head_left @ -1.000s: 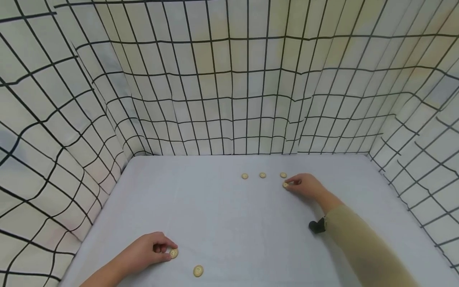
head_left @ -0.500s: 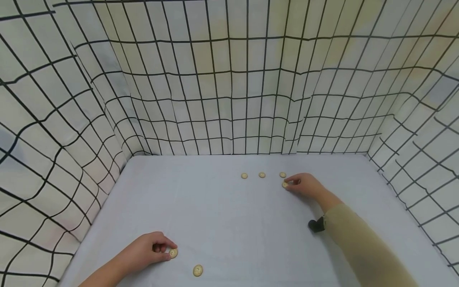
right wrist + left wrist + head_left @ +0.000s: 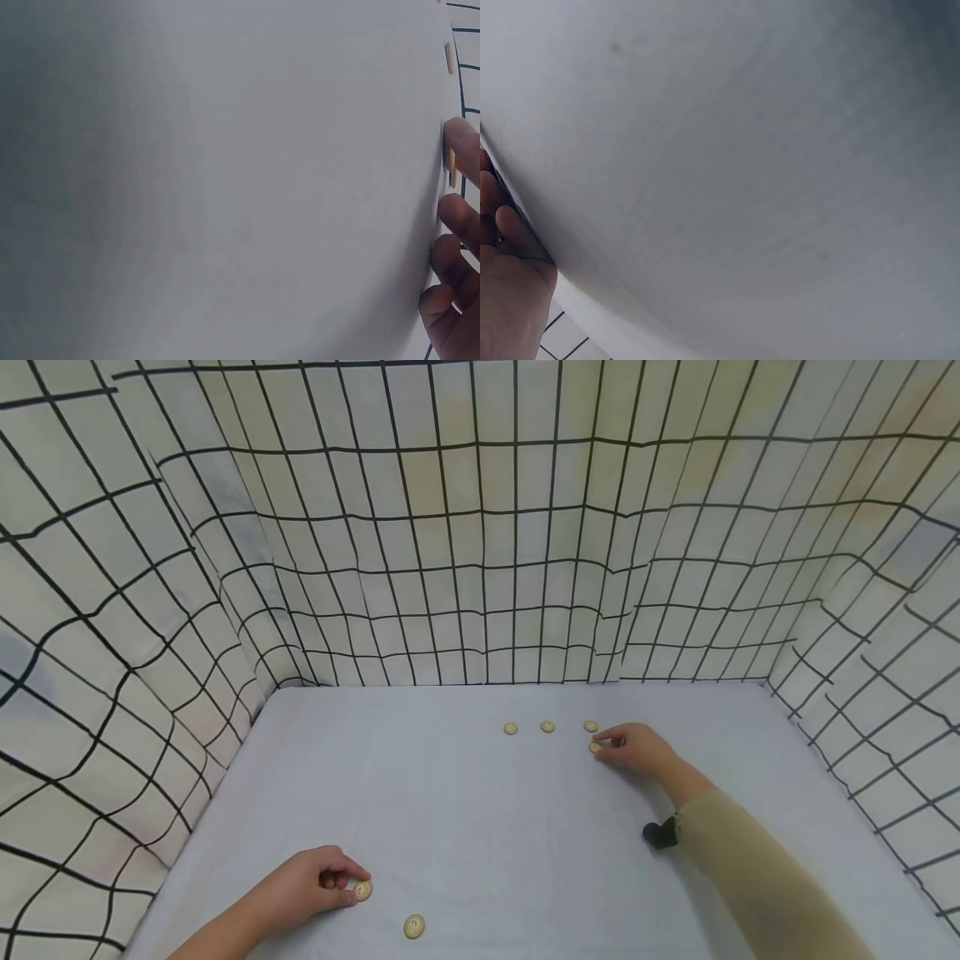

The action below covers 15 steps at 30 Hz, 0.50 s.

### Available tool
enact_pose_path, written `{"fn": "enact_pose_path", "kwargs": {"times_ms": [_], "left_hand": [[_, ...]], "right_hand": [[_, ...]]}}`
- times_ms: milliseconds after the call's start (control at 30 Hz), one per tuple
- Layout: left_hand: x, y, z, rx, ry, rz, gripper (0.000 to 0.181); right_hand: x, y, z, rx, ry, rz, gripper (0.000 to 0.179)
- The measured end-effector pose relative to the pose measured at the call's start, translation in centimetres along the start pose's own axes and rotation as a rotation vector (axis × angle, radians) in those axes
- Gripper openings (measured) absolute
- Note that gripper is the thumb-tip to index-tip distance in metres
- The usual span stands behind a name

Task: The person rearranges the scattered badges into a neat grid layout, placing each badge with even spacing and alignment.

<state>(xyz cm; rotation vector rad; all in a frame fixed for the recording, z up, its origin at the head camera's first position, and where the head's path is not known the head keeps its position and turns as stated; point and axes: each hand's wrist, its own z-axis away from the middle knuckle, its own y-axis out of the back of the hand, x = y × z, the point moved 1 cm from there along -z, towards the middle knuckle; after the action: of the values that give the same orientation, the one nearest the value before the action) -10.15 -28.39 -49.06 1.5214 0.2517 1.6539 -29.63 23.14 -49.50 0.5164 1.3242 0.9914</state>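
Observation:
At the front left of the white table, my left hand point(image 3: 300, 887) pinches a small round beige disc point(image 3: 363, 891) by its edge, thumb and index finger on either side. Faint dark marks show on its top. Farther off, on the right, my right hand point(image 3: 636, 750) holds a similar disc point(image 3: 595, 747) between thumb and index finger, low over the table. Just behind that one lies another disc point(image 3: 591, 726). The left wrist view catches only part of the left hand point(image 3: 514, 277), its disc hidden. In the right wrist view, fingertips point(image 3: 459, 129) meet a disc at the right border.
Two more discs point(image 3: 511, 728) lie along the back of the white tabletop point(image 3: 450, 802), left of the right hand. One larger-looking disc point(image 3: 414, 927) rests near the front, right of the left hand. Walls of white cloth with a black grid point(image 3: 480, 543) enclose the back and sides.

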Motion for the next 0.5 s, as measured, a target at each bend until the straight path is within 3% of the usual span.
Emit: {"fn": "enact_pose_path", "kwargs": {"times_ms": [500], "left_hand": [[0.11, 0.04, 0.16, 0.008, -0.016, -0.010, 0.022]], "right_hand": [[-0.15, -0.22, -0.08, 0.011, -0.028, 0.017, 0.039]]}}
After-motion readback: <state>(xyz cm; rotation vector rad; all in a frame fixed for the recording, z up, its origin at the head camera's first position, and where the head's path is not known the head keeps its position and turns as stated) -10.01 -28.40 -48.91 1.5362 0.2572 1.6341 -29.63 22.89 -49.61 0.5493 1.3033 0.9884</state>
